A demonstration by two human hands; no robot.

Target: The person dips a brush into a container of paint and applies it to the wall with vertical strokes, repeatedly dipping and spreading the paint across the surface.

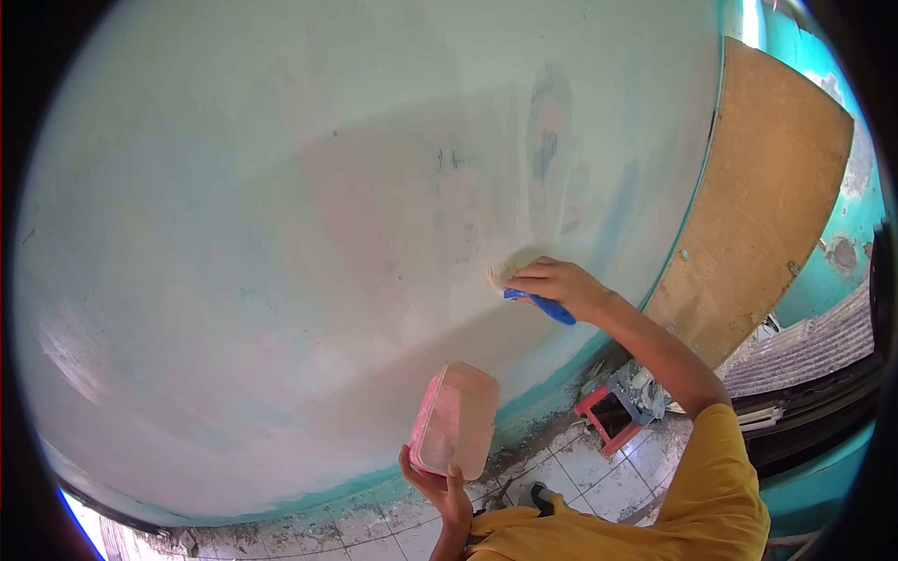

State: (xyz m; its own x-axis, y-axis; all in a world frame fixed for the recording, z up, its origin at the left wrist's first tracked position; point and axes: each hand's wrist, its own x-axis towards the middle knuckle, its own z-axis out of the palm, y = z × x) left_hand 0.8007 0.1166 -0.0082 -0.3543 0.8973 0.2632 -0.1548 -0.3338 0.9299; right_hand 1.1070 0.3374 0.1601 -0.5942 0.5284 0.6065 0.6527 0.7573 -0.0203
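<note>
A paintbrush (552, 308) with a blue handle and pale bristles is gripped in my right hand (564, 282). Its bristles lie against the wall (281, 234), which carries patchy whitish paint over pink, grey and teal marks. Lower down, my left hand (440, 488) holds a pink plastic tub (430, 411) by its bottom end, thumb over the rim and fingers behind. Pale pinkish liquid shows inside the tub, which is tilted toward the camera view. The tub is below and left of the brush, apart from it.
A brown board (758, 168) leans at the right. Below it stands a small red and grey stool (608, 421), with corrugated sheets (814, 346) farther right. White floor tiles (617, 486), dusty with debris, run along the wall's teal lower edge.
</note>
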